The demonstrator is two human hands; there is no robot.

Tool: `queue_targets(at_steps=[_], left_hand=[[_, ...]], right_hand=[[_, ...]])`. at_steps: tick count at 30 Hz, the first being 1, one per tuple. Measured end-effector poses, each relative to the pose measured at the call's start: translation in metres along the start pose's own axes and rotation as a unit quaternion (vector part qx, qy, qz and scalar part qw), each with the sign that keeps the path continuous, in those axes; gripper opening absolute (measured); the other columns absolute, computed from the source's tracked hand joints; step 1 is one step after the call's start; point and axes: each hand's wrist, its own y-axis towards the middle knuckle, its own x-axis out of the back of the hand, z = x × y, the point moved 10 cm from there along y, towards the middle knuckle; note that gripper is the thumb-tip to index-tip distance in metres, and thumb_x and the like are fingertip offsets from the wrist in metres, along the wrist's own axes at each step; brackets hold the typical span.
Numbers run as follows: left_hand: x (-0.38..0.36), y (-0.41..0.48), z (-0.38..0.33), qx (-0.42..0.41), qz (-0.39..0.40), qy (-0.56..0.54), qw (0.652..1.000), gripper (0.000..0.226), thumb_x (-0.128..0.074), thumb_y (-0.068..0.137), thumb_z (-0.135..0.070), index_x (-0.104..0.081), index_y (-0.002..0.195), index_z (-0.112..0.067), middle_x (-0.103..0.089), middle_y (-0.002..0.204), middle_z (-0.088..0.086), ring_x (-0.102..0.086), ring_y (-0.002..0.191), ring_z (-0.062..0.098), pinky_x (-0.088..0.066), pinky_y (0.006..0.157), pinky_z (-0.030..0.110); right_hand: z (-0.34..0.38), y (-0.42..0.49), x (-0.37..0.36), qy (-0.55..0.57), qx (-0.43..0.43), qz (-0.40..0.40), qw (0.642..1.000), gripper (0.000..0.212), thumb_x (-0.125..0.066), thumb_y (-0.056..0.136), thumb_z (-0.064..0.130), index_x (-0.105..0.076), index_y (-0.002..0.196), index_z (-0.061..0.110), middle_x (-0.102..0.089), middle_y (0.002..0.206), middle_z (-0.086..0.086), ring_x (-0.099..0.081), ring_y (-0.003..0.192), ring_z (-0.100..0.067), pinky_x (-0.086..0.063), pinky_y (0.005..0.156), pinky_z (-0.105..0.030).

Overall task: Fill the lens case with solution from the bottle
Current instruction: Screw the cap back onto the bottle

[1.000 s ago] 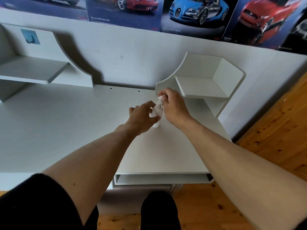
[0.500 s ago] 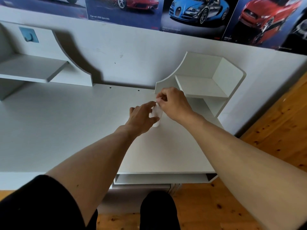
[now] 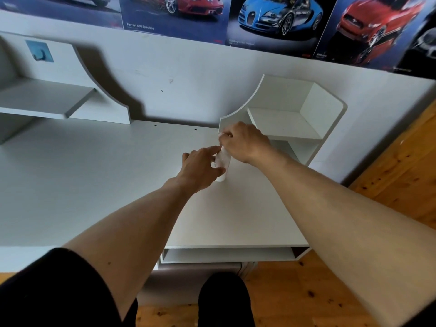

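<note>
A small white solution bottle stands upright on the white desk, right of the middle. My left hand wraps around its body from the left, thumb and fingers on it. My right hand is closed over the bottle's top, pinching what seems to be its cap, which is mostly hidden by my fingers. The lens case is not visible; it may be hidden behind my hands.
A white corner shelf unit stands just behind and right of my hands. Another shelf sits at the back left. Car posters hang on the wall. The desk's front edge lies near my legs, wooden floor to the right.
My right hand has turned and shifted slightly over the bottle's top, covering it more. My left hand has kept its hold on the bottle, which stays in place.
</note>
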Motion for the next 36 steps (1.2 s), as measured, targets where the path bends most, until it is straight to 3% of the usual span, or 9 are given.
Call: queue_targets(at_steps=[5, 9, 13, 18, 24, 28, 36], left_hand=[[0.001, 0.000, 0.002, 0.010, -0.006, -0.009, 1.000, 0.047, -0.068, 0.083, -0.030, -0.057, 0.129, -0.027, -0.072, 0.117, -0.002, -0.059, 0.119, 0.019, -0.021, 0.089, 0.029], [0.001, 0.001, 0.001, 0.007, -0.004, 0.003, 1.000, 0.045, -0.067, 0.085, -0.031, -0.057, 0.129, -0.025, -0.071, 0.119, -0.001, -0.059, 0.120, 0.021, -0.022, 0.090, 0.032], [0.002, 0.000, 0.001, 0.004, -0.003, 0.005, 1.000, 0.047, -0.067, 0.084, -0.030, -0.057, 0.130, -0.027, -0.072, 0.119, -0.001, -0.059, 0.120, 0.021, -0.022, 0.091, 0.031], [0.002, 0.001, 0.002, 0.004, 0.000, 0.008, 1.000, 0.048, -0.066, 0.084, -0.031, -0.056, 0.130, -0.024, -0.071, 0.121, -0.002, -0.059, 0.120, 0.021, -0.023, 0.093, 0.033], [0.003, 0.001, 0.002, 0.007, -0.004, 0.009, 1.000, 0.049, -0.068, 0.084, -0.031, -0.056, 0.131, -0.025, -0.071, 0.120, -0.001, -0.058, 0.120, 0.021, -0.021, 0.090, 0.030], [0.003, 0.001, 0.000, 0.008, -0.001, 0.006, 1.000, 0.047, -0.069, 0.083, -0.029, -0.059, 0.128, -0.026, -0.072, 0.117, -0.001, -0.059, 0.118, 0.022, -0.022, 0.088, 0.030], [0.003, 0.002, 0.001, 0.016, 0.007, 0.013, 1.000, 0.047, -0.070, 0.082, -0.030, -0.059, 0.128, -0.027, -0.071, 0.117, -0.002, -0.059, 0.118, 0.020, -0.023, 0.089, 0.031]], right_hand=[[-0.010, 0.000, 0.008, -0.086, -0.041, -0.026, 0.995, 0.043, -0.034, 0.089, 0.047, -0.063, 0.095, 0.015, -0.053, 0.085, -0.006, -0.048, 0.077, -0.027, -0.033, 0.069, -0.035], [0.000, -0.004, -0.001, -0.027, 0.013, 0.021, 0.999, 0.032, -0.045, 0.083, 0.040, -0.059, 0.109, 0.027, -0.062, 0.108, -0.003, -0.050, 0.086, -0.024, -0.035, 0.073, -0.033], [0.007, -0.007, -0.005, -0.082, 0.048, 0.028, 0.995, 0.023, -0.051, 0.085, 0.033, -0.063, 0.101, 0.022, -0.065, 0.108, -0.007, -0.055, 0.088, -0.027, -0.035, 0.070, -0.033], [-0.001, -0.003, 0.000, -0.158, -0.003, 0.005, 0.987, 0.046, -0.036, 0.091, 0.055, -0.059, 0.092, 0.016, -0.056, 0.089, -0.007, -0.047, 0.080, -0.028, -0.032, 0.072, -0.036], [0.016, -0.008, -0.008, -0.129, 0.077, 0.056, 0.987, 0.024, -0.049, 0.087, 0.029, -0.059, 0.107, 0.024, -0.064, 0.112, -0.007, -0.058, 0.096, -0.031, -0.036, 0.072, -0.034], [0.019, -0.004, -0.011, -0.197, 0.090, 0.039, 0.976, 0.028, -0.050, 0.094, 0.037, -0.058, 0.103, 0.012, -0.063, 0.107, -0.014, -0.061, 0.095, -0.035, -0.037, 0.069, -0.035], [0.008, -0.002, -0.019, -0.251, 0.058, 0.099, 0.961, 0.044, -0.032, 0.096, 0.051, -0.054, 0.118, 0.019, -0.061, 0.119, -0.011, -0.057, 0.109, -0.034, -0.032, 0.076, -0.039]])
